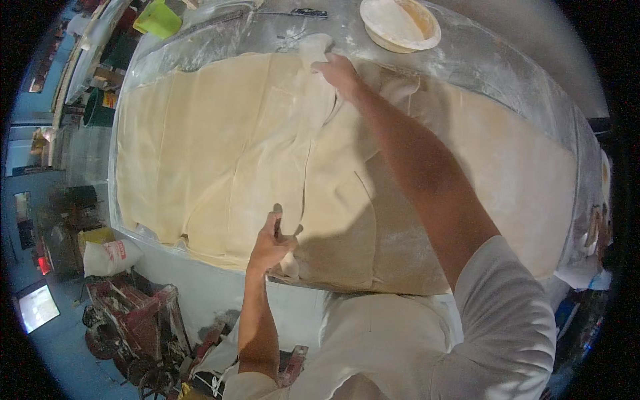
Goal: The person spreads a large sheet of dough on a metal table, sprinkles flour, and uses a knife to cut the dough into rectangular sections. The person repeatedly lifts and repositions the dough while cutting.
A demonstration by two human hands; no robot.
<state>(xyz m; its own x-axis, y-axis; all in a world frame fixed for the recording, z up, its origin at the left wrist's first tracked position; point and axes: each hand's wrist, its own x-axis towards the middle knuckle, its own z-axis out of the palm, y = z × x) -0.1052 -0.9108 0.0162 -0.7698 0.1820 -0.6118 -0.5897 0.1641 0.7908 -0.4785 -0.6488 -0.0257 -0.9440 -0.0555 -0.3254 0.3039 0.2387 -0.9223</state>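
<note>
Wide, thin sheets of pale dough (pixel 200 150) lie overlapping across a flour-dusted worktable (pixel 465 55). Near the far edge of the dough, my right hand (pixel 337 75) has its fingers closed on a lifted, floury fold of the sheet. At the near edge, my left hand (pixel 274 245) is on the dough, thumb and forefinger spread; its other fingers are partly hidden, and whether they pinch the sheet is unclear. Creases and a dark slit run through the dough between the hands. My right arm casts a shadow over the middle.
A round tub of flour (pixel 400 25) stands at the far side. Beyond the dough lies a dark flat tool (pixel 309 13), with a lime-green container (pixel 157 19) at the far left corner. Below the left edge are a white sack (pixel 112 256) and a red machine (pixel 135 320).
</note>
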